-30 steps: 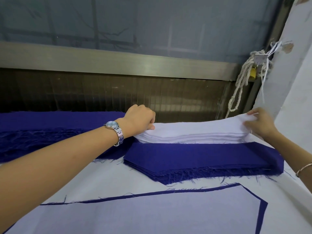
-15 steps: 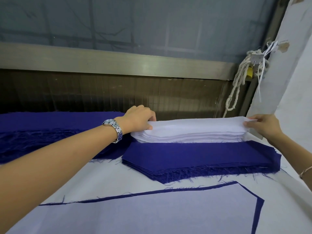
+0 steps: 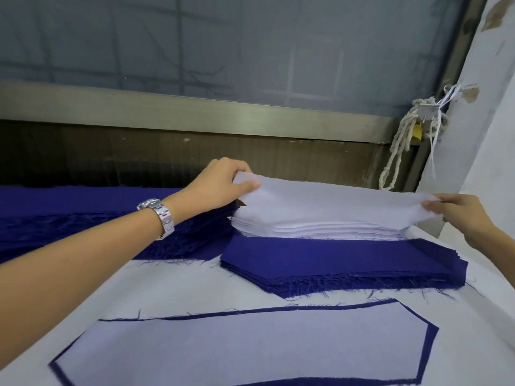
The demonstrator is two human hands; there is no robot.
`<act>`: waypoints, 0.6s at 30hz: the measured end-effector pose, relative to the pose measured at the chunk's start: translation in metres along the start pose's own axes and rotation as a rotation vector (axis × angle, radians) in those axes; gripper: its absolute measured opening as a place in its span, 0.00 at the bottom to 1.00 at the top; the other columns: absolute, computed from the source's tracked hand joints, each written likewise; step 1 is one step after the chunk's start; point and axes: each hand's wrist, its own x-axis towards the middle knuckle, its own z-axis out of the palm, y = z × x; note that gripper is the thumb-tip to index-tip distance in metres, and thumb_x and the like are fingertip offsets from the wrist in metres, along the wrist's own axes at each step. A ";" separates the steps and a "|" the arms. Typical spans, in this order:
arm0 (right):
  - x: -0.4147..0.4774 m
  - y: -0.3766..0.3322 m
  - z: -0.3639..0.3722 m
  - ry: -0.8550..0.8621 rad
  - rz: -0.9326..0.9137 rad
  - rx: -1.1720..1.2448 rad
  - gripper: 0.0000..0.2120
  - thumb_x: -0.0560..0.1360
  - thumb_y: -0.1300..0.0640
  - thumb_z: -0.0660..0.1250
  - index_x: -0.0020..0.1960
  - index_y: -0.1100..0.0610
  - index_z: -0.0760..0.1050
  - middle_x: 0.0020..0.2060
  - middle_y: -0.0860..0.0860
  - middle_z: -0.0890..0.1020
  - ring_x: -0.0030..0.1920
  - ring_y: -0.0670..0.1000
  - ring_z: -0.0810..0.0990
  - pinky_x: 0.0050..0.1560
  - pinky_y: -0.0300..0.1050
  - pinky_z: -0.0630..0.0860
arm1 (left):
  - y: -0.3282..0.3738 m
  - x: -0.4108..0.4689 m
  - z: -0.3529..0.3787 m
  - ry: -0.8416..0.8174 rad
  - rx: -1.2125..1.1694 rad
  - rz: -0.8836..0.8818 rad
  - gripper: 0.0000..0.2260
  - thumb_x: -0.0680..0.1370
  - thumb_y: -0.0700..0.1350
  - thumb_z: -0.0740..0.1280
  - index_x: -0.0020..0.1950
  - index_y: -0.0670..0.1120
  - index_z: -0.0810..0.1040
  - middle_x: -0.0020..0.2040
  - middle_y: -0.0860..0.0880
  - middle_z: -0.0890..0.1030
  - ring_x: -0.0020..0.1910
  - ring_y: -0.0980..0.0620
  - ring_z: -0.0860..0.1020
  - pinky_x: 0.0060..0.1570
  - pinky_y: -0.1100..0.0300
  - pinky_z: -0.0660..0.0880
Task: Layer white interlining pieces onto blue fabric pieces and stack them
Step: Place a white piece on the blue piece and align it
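The top sheet (image 3: 334,199) of white interlining is raised off the white stack (image 3: 320,228) and held at both ends. The left hand (image 3: 223,185) pinches the sheet's left end between thumb and curled fingers, just above the stack's left edge. A watch (image 3: 160,217) sits on that wrist. The right hand (image 3: 462,215) pinches the sheet's right end between thumb and fingers, just past the stack's right edge. The sheet spans between the two grips, with its left end clear of the stack and its middle sagging toward the top layer. Whether the middle touches the stack cannot be told. The white stack rests on the rear part of the blue stack (image 3: 348,263), whose frayed front edge projects toward the camera. In front of the white stack a layered piece (image 3: 223,346) lies flat on the table (image 3: 181,285): white interlining on blue fabric, with the blue showing as a narrow border. Left of the white stack, behind the left forearm, lies a larger blue pile (image 3: 69,218). Behind and to the right of the white stack a rope (image 3: 401,151) hangs by the wall.
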 end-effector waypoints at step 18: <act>-0.050 -0.032 -0.015 -0.821 0.152 -0.061 0.21 0.64 0.53 0.80 0.39 0.70 0.78 0.30 0.60 0.74 0.26 0.50 0.71 0.26 0.36 0.72 | -0.026 -0.138 -0.080 -0.357 -0.327 -0.542 0.17 0.67 0.62 0.72 0.44 0.51 0.87 0.30 0.47 0.76 0.24 0.56 0.67 0.24 0.68 0.62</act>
